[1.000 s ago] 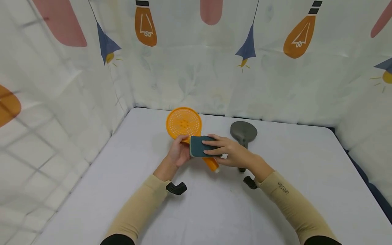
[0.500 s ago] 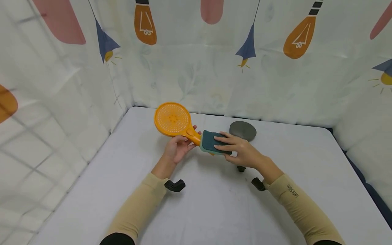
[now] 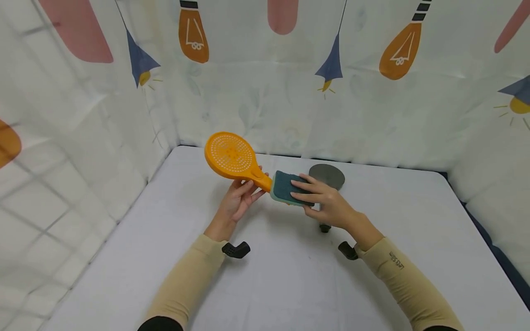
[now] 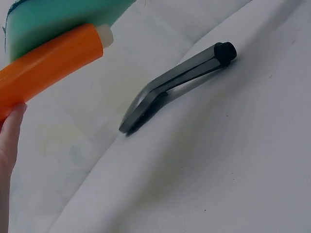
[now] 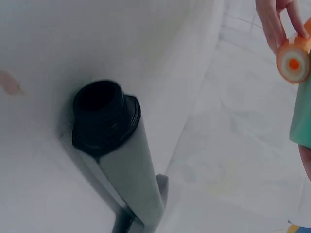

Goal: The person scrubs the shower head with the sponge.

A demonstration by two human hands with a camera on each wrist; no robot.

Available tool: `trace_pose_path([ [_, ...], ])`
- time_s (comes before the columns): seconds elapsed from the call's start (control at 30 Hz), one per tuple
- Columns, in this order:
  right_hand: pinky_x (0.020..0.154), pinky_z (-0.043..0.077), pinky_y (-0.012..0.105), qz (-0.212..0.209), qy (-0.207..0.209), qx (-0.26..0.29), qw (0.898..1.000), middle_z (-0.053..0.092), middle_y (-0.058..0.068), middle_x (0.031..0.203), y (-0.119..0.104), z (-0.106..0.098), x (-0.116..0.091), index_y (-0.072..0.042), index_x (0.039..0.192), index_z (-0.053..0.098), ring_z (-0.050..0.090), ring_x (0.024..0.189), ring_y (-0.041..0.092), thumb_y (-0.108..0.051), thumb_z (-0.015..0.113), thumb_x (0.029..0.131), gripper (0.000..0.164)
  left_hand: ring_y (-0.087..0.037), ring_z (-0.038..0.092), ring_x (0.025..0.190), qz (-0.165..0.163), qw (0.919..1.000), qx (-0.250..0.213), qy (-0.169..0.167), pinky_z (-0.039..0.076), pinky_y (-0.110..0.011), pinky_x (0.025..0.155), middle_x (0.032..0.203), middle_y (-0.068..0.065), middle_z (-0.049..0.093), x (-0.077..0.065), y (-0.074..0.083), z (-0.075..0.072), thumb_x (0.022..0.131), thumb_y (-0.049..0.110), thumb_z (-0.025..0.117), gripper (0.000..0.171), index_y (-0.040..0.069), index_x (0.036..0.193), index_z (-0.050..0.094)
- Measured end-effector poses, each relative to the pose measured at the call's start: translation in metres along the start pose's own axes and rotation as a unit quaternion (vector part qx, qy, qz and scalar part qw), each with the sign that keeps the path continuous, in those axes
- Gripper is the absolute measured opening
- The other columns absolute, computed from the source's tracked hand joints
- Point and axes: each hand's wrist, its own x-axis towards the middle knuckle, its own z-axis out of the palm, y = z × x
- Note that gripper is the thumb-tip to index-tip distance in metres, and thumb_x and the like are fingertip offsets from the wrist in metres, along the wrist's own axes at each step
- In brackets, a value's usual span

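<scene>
My left hand [image 3: 236, 204] holds an orange shower head [image 3: 230, 155] around its neck, fingers behind and thumb in front. Its round, perforated face points up and it is raised over the table, tilted with the handle toward the right. My right hand [image 3: 329, 204] grips a dark teal sponge [image 3: 284, 186] with a lighter green underside, fingers spread over its top. That sponge lies along the handle and covers most of it in the head view. In the left wrist view the pale threaded end of the orange handle [image 4: 68, 53] sticks out beside the sponge.
A grey shower head [image 3: 327, 174] lies on the white-covered table [image 3: 290, 285] behind my right hand, its black connector [image 5: 104, 116] toward me. Printed curtains [image 3: 265, 92] enclose the back and sides. A black camera mount [image 3: 236, 250] sits on each wrist.
The orange shower head has shifted left and up, and tilted. The sponge has slid from its neck rightward down along the handle, with my right hand on it.
</scene>
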Motion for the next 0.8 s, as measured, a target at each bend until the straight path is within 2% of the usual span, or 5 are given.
trace_pose_path([
  [0.27,0.103,0.046,0.058,-0.044,0.014,-0.026,0.999,0.06,0.018,0.141,-0.005,0.003,0.002,-0.006,0.129,0.072,0.047,0.138,0.044,0.008,0.079,0.076,0.055,-0.02,0.064,0.115,-0.014,0.9996,0.005,0.024,0.056,-0.041,0.093,0.124,0.001,0.065,0.0,-0.008,0.002,0.101,0.003,0.062,0.034,0.019,0.131,0.063],
  [0.43,0.1,0.047,0.061,-0.06,0.02,-0.048,0.997,0.061,0.019,0.139,-0.008,0.004,0.003,-0.005,0.127,0.073,0.047,0.138,0.044,-0.011,0.064,0.099,0.029,-0.019,0.065,0.111,-0.016,0.9995,-0.011,0.026,0.057,-0.038,0.092,0.117,-0.001,0.065,0.0,-0.009,0.003,0.089,0.009,0.078,0.037,0.013,0.124,0.067],
  [0.5,0.099,0.048,0.061,-0.07,0.015,-0.062,0.996,0.061,0.019,0.139,-0.009,0.004,0.004,-0.005,0.126,0.073,0.046,0.138,0.044,-0.021,0.054,0.104,0.033,-0.02,0.066,0.108,-0.01,0.9995,-0.001,0.03,0.057,-0.037,0.092,0.113,-0.003,0.064,0.0,-0.008,0.005,0.086,0.011,0.082,0.036,0.012,0.119,0.067],
  [0.63,0.098,0.049,0.061,-0.095,0.006,-0.076,0.993,0.062,0.019,0.138,-0.01,0.005,0.004,-0.005,0.125,0.074,0.046,0.138,0.044,-0.024,0.051,0.105,0.036,-0.021,0.067,0.106,-0.005,0.9987,0.034,0.038,0.056,-0.036,0.093,0.108,-0.004,0.062,0.001,-0.004,0.01,0.093,0.011,0.076,0.027,0.012,0.115,0.061],
  [0.8,0.098,0.049,0.061,-0.098,0.002,-0.069,0.993,0.064,0.018,0.136,-0.008,0.004,0.0,-0.006,0.122,0.075,0.047,0.138,0.042,-0.027,0.049,0.105,0.037,-0.022,0.067,0.109,-0.013,0.9959,0.055,0.07,0.056,-0.038,0.094,0.112,-0.004,0.063,0.002,0.003,0.018,0.099,0.013,0.069,0.032,0.016,0.126,0.052],
])
